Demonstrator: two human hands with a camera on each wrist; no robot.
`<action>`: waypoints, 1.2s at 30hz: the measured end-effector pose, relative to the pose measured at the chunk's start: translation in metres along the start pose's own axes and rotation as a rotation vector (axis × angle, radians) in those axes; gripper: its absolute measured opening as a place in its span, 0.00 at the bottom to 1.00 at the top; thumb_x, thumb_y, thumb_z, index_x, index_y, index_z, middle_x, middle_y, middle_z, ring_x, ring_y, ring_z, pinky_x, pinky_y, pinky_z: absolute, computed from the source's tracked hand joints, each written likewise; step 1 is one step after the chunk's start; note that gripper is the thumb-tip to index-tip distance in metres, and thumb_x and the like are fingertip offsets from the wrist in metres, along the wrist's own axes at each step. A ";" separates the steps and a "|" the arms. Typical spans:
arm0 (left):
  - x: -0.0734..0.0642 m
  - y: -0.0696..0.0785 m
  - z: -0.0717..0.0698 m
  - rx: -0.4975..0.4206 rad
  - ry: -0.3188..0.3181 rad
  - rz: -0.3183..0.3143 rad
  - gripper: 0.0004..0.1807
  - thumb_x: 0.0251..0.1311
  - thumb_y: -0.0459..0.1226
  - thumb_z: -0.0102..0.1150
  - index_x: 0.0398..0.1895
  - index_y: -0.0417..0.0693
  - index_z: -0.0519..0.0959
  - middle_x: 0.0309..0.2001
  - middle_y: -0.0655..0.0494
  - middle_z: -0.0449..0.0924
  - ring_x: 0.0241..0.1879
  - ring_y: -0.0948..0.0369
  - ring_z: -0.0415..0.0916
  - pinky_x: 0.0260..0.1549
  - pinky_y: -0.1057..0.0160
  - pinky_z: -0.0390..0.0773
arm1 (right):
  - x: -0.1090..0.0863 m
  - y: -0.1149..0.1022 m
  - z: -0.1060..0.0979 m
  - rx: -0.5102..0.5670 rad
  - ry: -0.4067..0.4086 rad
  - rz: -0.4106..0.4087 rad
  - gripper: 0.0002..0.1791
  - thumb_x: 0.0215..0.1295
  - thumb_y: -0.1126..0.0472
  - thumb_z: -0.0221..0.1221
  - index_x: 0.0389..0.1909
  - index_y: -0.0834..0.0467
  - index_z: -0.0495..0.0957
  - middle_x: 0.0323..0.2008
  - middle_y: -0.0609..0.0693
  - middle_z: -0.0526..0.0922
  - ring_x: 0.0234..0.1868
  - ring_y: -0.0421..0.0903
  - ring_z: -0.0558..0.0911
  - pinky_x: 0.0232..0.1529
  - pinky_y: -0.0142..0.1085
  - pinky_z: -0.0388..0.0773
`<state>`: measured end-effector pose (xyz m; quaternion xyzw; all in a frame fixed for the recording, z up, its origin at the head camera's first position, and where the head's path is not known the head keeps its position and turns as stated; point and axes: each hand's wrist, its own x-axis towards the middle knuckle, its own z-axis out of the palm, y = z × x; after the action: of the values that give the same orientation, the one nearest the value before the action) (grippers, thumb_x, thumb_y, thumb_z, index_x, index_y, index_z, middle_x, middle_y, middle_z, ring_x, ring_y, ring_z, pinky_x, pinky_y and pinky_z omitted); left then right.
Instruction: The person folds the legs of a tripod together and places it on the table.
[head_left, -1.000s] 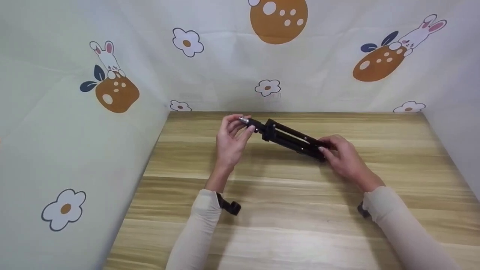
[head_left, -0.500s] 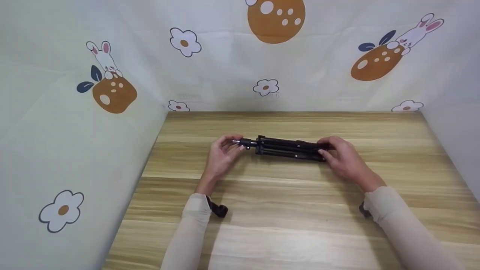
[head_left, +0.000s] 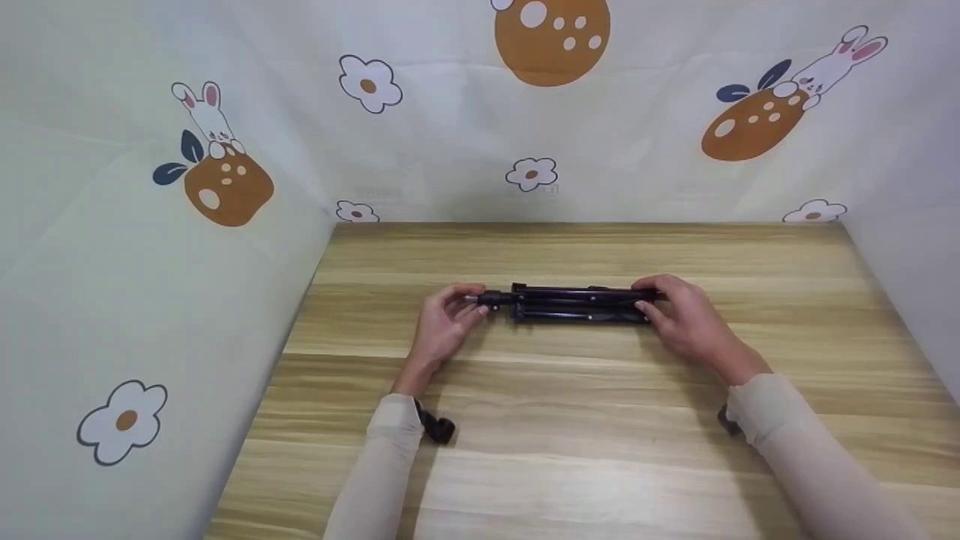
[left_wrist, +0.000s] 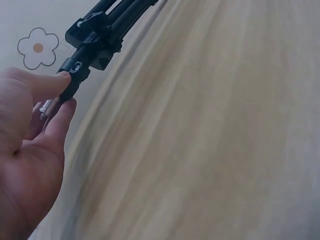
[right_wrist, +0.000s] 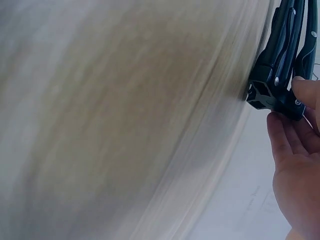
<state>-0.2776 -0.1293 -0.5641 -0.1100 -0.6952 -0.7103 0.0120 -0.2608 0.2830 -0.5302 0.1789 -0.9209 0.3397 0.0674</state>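
Observation:
A black folded tripod (head_left: 577, 304) lies level, left to right, in the head view at the far half of the wooden table. My left hand (head_left: 442, 324) pinches its narrow neck at the left end between thumb and fingers. In the left wrist view a silver threaded tip (left_wrist: 47, 107) shows among those fingers. At the other end my right hand (head_left: 686, 319) grips the bunched legs, thumb on the near side. The right wrist view shows the squared leg ends (right_wrist: 267, 95) against the fingertips. Whether the tripod touches the tabletop, I cannot tell for sure.
The wood-grain table (head_left: 540, 420) is bounded at the back and both sides by pale cloth walls (head_left: 442, 127) printed with flowers, fruit and rabbits. A small black camera mount (head_left: 439, 429) sticks out from the left wrist.
The tripod's left end has swung toward me and down, from slanted to level, with my left hand moving along. My right hand has stayed nearly in place, still gripping the legs.

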 end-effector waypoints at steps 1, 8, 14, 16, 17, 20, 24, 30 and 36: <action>0.000 -0.001 0.000 0.001 -0.003 0.006 0.20 0.59 0.18 0.70 0.55 0.30 0.83 0.60 0.35 0.85 0.65 0.45 0.83 0.67 0.61 0.84 | 0.000 0.000 0.000 -0.002 0.002 -0.003 0.15 0.76 0.66 0.66 0.60 0.63 0.83 0.58 0.61 0.87 0.64 0.63 0.84 0.69 0.60 0.80; -0.003 -0.007 -0.002 0.001 -0.010 -0.012 0.20 0.59 0.17 0.70 0.55 0.29 0.83 0.60 0.35 0.85 0.65 0.45 0.83 0.65 0.62 0.85 | 0.000 0.000 0.001 -0.012 -0.013 -0.008 0.15 0.77 0.65 0.65 0.61 0.63 0.82 0.59 0.61 0.87 0.64 0.63 0.84 0.70 0.61 0.80; -0.003 -0.008 -0.001 0.031 -0.007 -0.015 0.18 0.61 0.19 0.71 0.54 0.30 0.84 0.59 0.35 0.85 0.65 0.45 0.83 0.65 0.63 0.85 | 0.000 0.002 0.001 -0.004 -0.024 -0.023 0.15 0.77 0.66 0.64 0.61 0.63 0.81 0.59 0.61 0.87 0.64 0.62 0.84 0.69 0.59 0.82; -0.002 -0.009 0.000 0.033 -0.007 -0.014 0.18 0.61 0.19 0.71 0.55 0.29 0.84 0.59 0.35 0.85 0.65 0.45 0.83 0.65 0.63 0.85 | 0.000 0.002 0.001 0.000 -0.020 -0.023 0.15 0.77 0.66 0.64 0.60 0.63 0.81 0.59 0.61 0.87 0.65 0.62 0.84 0.68 0.58 0.82; -0.002 -0.009 0.000 0.032 -0.006 -0.015 0.18 0.61 0.19 0.71 0.55 0.29 0.84 0.59 0.34 0.85 0.66 0.44 0.83 0.66 0.63 0.85 | 0.000 0.002 0.001 0.001 -0.020 -0.021 0.15 0.77 0.66 0.64 0.60 0.63 0.82 0.59 0.61 0.87 0.65 0.61 0.84 0.68 0.58 0.82; -0.003 -0.010 0.000 0.020 0.003 -0.023 0.19 0.60 0.18 0.70 0.55 0.28 0.83 0.59 0.33 0.85 0.65 0.44 0.83 0.65 0.63 0.85 | 0.000 0.001 0.001 0.002 -0.026 -0.013 0.15 0.78 0.65 0.64 0.61 0.62 0.81 0.60 0.61 0.86 0.66 0.62 0.83 0.69 0.59 0.81; -0.003 -0.009 -0.002 0.008 0.015 -0.044 0.20 0.59 0.17 0.69 0.56 0.27 0.82 0.59 0.33 0.84 0.65 0.43 0.83 0.64 0.64 0.85 | 0.002 0.000 0.002 0.009 -0.042 0.010 0.15 0.79 0.64 0.63 0.62 0.61 0.80 0.61 0.60 0.85 0.68 0.62 0.82 0.72 0.59 0.79; -0.003 -0.007 -0.003 -0.016 0.020 -0.081 0.20 0.59 0.18 0.70 0.56 0.28 0.83 0.60 0.33 0.85 0.65 0.44 0.83 0.64 0.63 0.85 | 0.003 0.000 0.003 0.025 -0.051 0.019 0.16 0.79 0.63 0.63 0.63 0.61 0.80 0.62 0.61 0.85 0.68 0.62 0.82 0.72 0.58 0.79; -0.003 -0.007 -0.001 -0.015 0.007 -0.106 0.20 0.60 0.19 0.71 0.56 0.29 0.83 0.60 0.35 0.85 0.64 0.47 0.84 0.63 0.65 0.86 | -0.002 0.002 0.002 0.028 -0.030 0.017 0.15 0.78 0.65 0.64 0.62 0.62 0.81 0.61 0.61 0.86 0.67 0.61 0.83 0.71 0.57 0.81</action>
<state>-0.2758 -0.1304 -0.5720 -0.0707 -0.6947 -0.7154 -0.0244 -0.2601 0.2836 -0.5333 0.1769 -0.9185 0.3505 0.0482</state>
